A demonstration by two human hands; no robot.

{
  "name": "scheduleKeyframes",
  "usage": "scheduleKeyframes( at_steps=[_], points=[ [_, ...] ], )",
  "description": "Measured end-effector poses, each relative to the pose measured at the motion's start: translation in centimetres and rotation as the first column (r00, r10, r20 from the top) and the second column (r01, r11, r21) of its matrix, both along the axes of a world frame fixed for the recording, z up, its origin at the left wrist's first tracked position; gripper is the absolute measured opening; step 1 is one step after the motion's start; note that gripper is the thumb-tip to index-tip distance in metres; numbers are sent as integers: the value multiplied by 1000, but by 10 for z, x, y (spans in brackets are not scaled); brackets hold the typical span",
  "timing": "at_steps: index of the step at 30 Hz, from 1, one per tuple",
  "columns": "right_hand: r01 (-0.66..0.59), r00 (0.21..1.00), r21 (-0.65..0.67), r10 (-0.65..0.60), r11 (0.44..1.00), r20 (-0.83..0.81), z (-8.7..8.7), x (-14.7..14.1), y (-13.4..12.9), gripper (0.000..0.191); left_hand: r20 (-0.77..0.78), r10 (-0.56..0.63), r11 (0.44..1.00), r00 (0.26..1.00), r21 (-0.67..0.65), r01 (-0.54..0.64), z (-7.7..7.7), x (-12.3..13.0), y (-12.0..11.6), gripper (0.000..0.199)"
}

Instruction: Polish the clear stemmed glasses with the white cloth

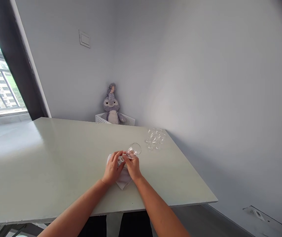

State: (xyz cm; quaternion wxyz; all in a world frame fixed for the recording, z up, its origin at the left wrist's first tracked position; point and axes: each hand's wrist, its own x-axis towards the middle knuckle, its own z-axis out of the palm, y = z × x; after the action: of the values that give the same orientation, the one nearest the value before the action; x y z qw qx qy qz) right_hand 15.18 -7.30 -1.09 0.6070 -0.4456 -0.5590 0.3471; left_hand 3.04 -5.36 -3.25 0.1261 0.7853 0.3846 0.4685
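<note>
A: Hands, quick?
B: Right hand [133,167] closed on the wine glass [133,150], fingers and thumb round its lower part. Left hand [111,169] half-curled at the foot end, on the white cloth [124,180]; can't tell if it pinches glass or cloth.
A: Glass where?
B: Between both hands, tilted, mouth up-right, near the table's [69,164] front edge. More glasses [155,137] stand well beyond, right.

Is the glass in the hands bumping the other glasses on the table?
Apart. The head view shows a gap, with bare tabletop visible between the held glass and the other glasses.
</note>
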Motion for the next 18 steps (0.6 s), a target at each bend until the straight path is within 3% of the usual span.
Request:
scheduleKeyframes(
  at_steps=[3,7,12,18],
  points=[
    [225,974,-71,-221,972,56,-12,30,10,36,-55,54,996,997,-62,-58,-3,1,1,42],
    [453,888,-159,-428,877,171,-28,91,19,41,-141,112,982,984,-136,-131,-9,0,7,36],
    [562,823,-201,-516,802,239,-35,150,23,37,-185,113,980,976,-139,-140,-12,1,13,29],
    [591,803,-257,-527,765,278,-37,170,34,33,-198,183,958,963,-184,-220,-9,-6,15,26]
  ],
)
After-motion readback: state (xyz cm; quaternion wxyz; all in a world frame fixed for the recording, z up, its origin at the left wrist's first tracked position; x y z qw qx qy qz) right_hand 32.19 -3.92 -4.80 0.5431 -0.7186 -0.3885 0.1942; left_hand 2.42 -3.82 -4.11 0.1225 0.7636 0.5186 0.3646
